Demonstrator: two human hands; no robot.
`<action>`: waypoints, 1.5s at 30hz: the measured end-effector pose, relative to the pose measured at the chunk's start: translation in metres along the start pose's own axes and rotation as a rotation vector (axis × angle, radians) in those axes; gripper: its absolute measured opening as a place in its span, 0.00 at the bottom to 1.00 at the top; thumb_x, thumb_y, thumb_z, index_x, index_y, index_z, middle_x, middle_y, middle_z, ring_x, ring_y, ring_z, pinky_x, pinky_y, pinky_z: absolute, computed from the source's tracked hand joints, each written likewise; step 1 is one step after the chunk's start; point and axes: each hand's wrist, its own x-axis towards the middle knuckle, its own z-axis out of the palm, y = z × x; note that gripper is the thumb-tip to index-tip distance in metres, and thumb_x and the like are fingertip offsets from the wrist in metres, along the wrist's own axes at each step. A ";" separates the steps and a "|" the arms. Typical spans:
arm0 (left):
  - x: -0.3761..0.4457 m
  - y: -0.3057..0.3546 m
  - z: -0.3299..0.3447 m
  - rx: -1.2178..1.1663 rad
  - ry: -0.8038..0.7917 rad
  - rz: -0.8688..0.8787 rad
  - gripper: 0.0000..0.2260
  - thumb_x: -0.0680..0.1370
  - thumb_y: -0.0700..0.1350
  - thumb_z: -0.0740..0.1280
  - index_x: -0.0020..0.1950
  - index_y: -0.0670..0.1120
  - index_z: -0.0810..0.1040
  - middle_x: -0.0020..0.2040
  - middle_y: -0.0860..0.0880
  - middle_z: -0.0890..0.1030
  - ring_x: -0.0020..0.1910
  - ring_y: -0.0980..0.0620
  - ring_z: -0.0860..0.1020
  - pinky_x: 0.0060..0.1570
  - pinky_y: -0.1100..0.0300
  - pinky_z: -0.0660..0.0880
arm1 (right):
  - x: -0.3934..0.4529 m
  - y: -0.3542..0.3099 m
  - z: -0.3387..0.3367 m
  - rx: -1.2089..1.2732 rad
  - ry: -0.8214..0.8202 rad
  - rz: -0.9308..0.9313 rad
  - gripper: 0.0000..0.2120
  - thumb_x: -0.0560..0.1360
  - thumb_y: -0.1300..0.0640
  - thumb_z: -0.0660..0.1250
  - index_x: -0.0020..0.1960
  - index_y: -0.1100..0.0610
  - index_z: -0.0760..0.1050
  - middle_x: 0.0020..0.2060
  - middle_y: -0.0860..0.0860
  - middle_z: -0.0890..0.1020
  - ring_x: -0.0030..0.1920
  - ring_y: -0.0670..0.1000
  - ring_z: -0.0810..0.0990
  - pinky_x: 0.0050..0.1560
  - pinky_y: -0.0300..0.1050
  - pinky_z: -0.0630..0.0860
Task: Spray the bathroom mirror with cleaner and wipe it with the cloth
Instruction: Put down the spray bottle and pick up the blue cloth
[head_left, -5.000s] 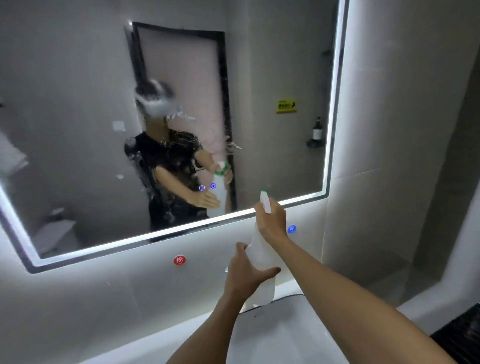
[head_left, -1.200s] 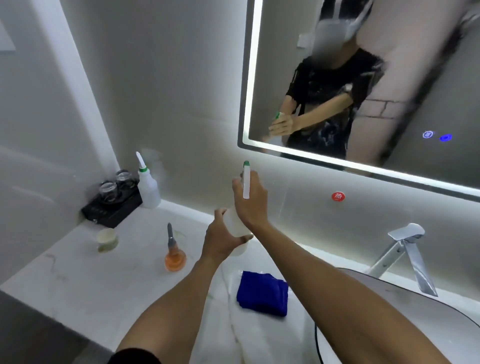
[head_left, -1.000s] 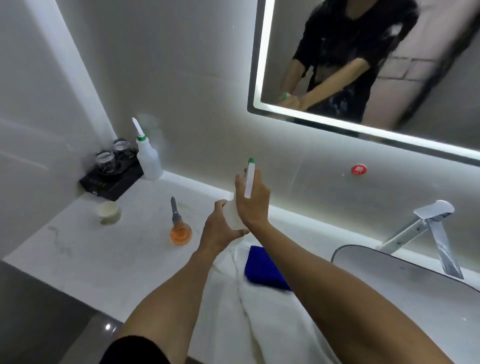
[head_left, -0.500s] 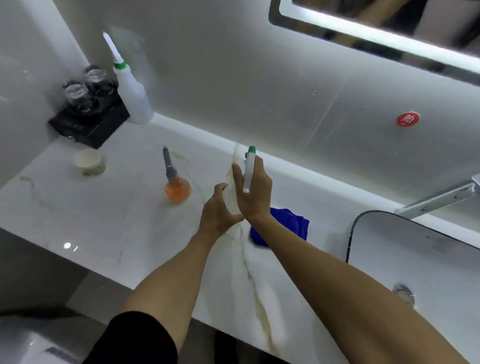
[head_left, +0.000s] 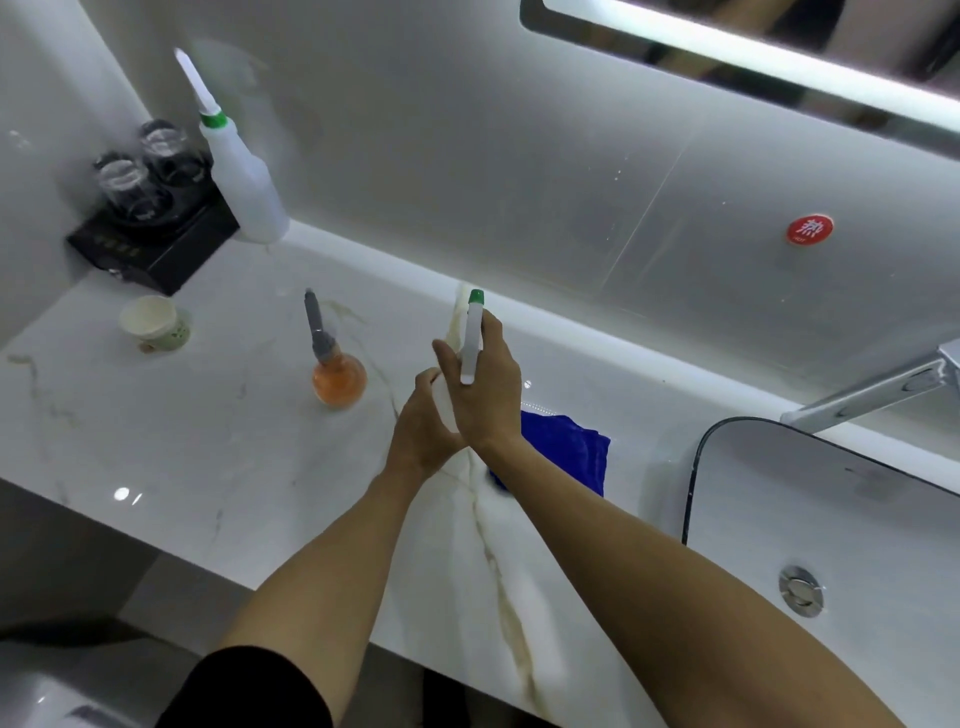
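Bottle lowered over the counter

Both hands have dropped with the view, so only the mirror (head_left: 779, 47) edge shows above. Right hand (head_left: 485, 395) grips the bottle (head_left: 471, 338) at its sprayer; left hand (head_left: 423, 431) wraps the body. Just right of them, the cloth (head_left: 569, 452) lies on the counter (head_left: 182, 441), partly hidden by the right wrist.

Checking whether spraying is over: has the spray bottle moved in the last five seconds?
Yes. The spray bottle went from beside the mirror down over the countertop, near the blue cloth.
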 end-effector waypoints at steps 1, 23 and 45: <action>-0.001 -0.004 0.000 -0.041 0.012 -0.012 0.38 0.71 0.42 0.76 0.76 0.47 0.61 0.70 0.45 0.72 0.67 0.45 0.74 0.63 0.54 0.73 | -0.001 0.001 -0.001 0.003 -0.030 0.013 0.30 0.76 0.45 0.70 0.72 0.57 0.65 0.62 0.54 0.78 0.58 0.55 0.80 0.57 0.49 0.80; -0.057 -0.047 0.079 0.373 -0.073 0.453 0.29 0.69 0.48 0.78 0.67 0.43 0.74 0.63 0.44 0.78 0.61 0.45 0.75 0.61 0.53 0.73 | -0.078 0.171 -0.088 -0.587 -0.438 0.233 0.40 0.74 0.41 0.69 0.79 0.51 0.56 0.79 0.53 0.58 0.79 0.56 0.54 0.76 0.55 0.60; -0.012 0.045 0.083 0.275 -0.240 0.421 0.10 0.80 0.44 0.65 0.62 0.47 0.76 0.53 0.48 0.82 0.48 0.49 0.79 0.50 0.57 0.76 | -0.041 0.143 -0.134 -0.579 -0.313 0.156 0.14 0.79 0.61 0.58 0.64 0.56 0.70 0.54 0.54 0.80 0.50 0.54 0.78 0.54 0.50 0.75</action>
